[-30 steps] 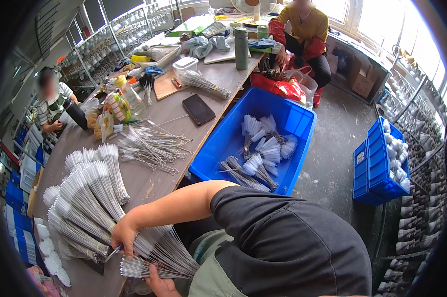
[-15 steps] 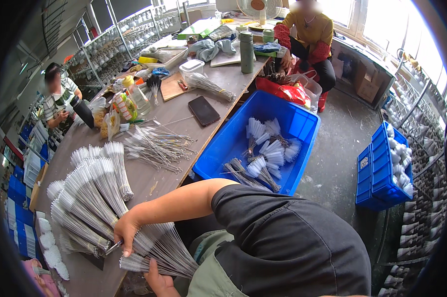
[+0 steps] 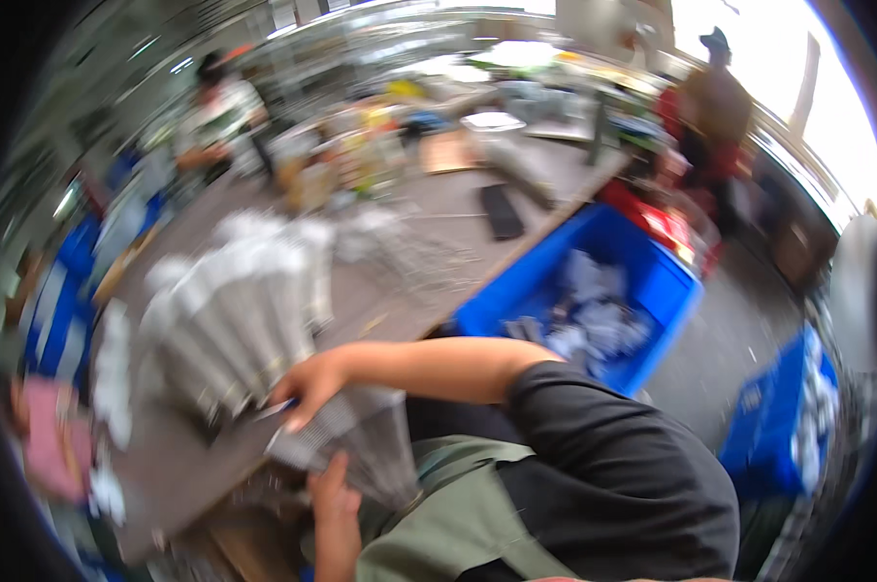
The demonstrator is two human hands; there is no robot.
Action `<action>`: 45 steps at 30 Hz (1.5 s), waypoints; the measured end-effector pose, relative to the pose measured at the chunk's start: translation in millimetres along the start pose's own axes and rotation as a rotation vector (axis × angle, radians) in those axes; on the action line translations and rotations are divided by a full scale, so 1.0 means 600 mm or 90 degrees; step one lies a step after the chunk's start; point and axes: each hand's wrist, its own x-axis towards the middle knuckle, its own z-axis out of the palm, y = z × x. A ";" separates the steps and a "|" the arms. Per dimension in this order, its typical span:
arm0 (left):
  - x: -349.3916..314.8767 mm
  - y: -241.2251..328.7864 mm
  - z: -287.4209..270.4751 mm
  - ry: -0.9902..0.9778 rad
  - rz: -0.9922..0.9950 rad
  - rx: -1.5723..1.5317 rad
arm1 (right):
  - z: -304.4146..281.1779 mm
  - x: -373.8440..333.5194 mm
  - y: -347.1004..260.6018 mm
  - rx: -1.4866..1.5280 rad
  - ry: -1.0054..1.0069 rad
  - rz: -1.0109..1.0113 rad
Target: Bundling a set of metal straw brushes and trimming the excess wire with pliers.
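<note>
A fan of thin wire-stemmed tube brushes (image 3: 366, 436) with white bristles lies between my hands, over my lap at the table edge. My right hand (image 3: 312, 388) reaches across from the right, closed on a thin object with a dark blue part; blur hides its kind. Just below, my left hand (image 3: 334, 495) grips the brushes' bristle edge, fingers partly hidden. Several bundles of the same brushes (image 3: 235, 320) spread out on the table beside my right hand. Behind them is a loose pile of wire brushes (image 3: 409, 247).
A blue crate (image 3: 502, 306) holding white brushes stands right of the table (image 3: 380, 315). Another blue crate (image 3: 763, 417) is at far right. A dark phone (image 3: 500, 211) lies near the table edge. Two people (image 3: 227, 121) are beyond, one left, one right.
The whole view has swung and blurred, shifting the scene rightward and down. Both hands stay at the brush fan, the right one closed on the thin object.
</note>
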 end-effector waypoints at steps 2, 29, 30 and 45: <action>0.002 -0.002 0.020 0.023 0.009 0.019 | -0.007 -0.021 -0.019 -0.005 0.009 0.029; -0.013 -0.005 0.015 -0.012 0.061 -0.040 | -0.003 -0.004 -0.006 0.158 -0.023 0.184; -0.013 -0.009 0.010 -0.003 0.060 -0.046 | -0.002 -0.004 -0.005 0.148 -0.023 0.177; -0.021 -0.004 0.013 0.016 0.068 -0.039 | -0.005 -0.012 0.001 0.237 -0.029 0.151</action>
